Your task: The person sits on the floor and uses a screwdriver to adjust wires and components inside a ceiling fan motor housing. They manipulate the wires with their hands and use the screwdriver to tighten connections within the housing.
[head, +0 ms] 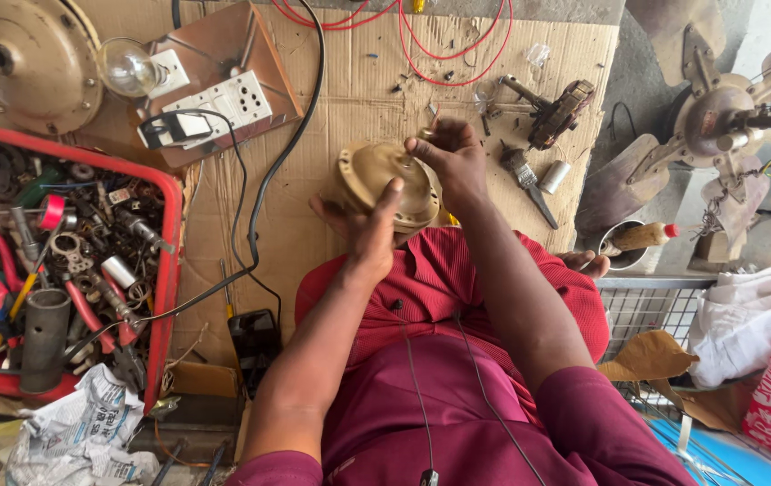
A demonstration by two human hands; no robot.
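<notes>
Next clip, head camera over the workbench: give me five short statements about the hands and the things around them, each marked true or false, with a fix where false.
1. Both hands hold the round brass-coloured motor cover. True: the left hand grips its near edge, the right hand its far side.
2. The red tray of tools lies to the person's right. False: it lies to the left.
3. A clear light bulb sits by the white socket board. True.
4. The cardboard sheet is covered with blue wire. False: red wire loops over it.
5. The fan at the right edge is boxed. False: it lies bare.
</notes>
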